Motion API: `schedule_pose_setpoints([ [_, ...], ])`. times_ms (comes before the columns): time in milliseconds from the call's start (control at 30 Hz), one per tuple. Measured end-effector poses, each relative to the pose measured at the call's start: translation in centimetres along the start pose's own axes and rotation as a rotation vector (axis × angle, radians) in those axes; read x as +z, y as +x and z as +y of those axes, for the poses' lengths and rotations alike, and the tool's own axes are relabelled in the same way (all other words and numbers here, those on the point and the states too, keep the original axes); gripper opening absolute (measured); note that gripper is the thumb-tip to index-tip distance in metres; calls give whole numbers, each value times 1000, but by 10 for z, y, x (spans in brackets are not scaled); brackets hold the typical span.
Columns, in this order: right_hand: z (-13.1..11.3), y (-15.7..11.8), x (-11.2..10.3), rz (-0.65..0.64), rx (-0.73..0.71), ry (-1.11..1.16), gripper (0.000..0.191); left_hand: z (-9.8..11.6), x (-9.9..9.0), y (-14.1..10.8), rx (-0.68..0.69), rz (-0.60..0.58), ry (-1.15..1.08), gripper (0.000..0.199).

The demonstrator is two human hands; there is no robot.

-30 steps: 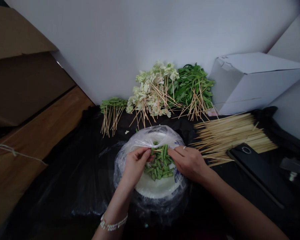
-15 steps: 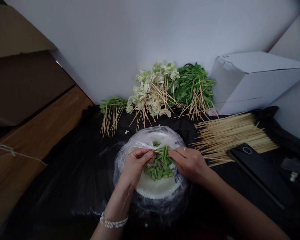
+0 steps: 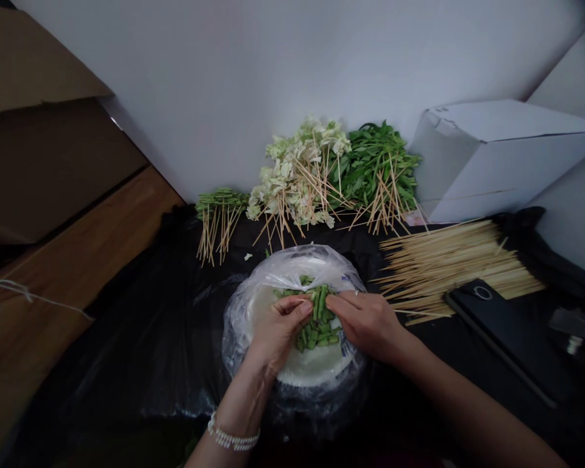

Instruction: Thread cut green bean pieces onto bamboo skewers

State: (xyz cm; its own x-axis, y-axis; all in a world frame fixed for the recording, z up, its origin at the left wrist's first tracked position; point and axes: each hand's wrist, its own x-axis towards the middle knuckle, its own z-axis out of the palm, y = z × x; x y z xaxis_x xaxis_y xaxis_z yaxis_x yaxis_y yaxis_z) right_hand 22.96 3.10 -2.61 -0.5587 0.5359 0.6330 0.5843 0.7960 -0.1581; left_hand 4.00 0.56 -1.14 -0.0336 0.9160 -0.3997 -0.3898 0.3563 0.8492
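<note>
My left hand (image 3: 287, 325) is closed in a pinch on a thin bamboo skewer, mostly hidden by the fingers. Close beside it, my right hand (image 3: 365, 322) pinches a few cut green bean pieces (image 3: 320, 300), lined up side by side against the left fingertips. Both hands are over a round white dish (image 3: 307, 376) wrapped in a clear plastic bag (image 3: 236, 318). Loose cut green beans (image 3: 316, 335) lie in the dish beneath the hands.
Along the wall lie skewered green beans (image 3: 221, 200), skewered pale cabbage-like leaves (image 3: 292, 169) and skewered leafy greens (image 3: 375, 162). Bare bamboo skewers (image 3: 448, 266) are spread at right under a phone (image 3: 502, 338). A white box (image 3: 507, 156) stands behind; black plastic sheeting (image 3: 141, 351) covers the surface.
My left hand has moved right, up against the bean pieces; the length of skewer seen between the hands is now mostly hidden. My right hand has stayed nearly in place.
</note>
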Motion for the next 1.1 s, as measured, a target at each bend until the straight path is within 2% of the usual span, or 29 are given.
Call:
schedule_pose_setpoints([
  [67,1,1,0,0,-17,-7,26,3,0,0,43,-26,97,26],
  [167,5,3,-3,-1,-29,-49,25,19,-6,1,178,-57,383,20],
  [267,9,3,-4,2,-4,-116,23,37,-15,2,411,44,773,11],
  [367,11,2,-3,5,-4,-151,23,41,-19,1,569,147,1214,20],
  [467,10,2,-1,10,-23,-159,25,33,-15,2,502,157,1578,27],
  [567,9,1,0,1,-28,-157,26,26,-8,2,366,207,1794,27],
  [667,9,1,0,-6,-33,-156,27,23,-6,4,287,232,1901,28],
  [767,9,1,0,-2,-41,-160,27,20,-8,6,296,199,1943,31],
  [1100,8,1,0,-16,-49,-163,26,15,-17,8,352,130,1825,24],
])
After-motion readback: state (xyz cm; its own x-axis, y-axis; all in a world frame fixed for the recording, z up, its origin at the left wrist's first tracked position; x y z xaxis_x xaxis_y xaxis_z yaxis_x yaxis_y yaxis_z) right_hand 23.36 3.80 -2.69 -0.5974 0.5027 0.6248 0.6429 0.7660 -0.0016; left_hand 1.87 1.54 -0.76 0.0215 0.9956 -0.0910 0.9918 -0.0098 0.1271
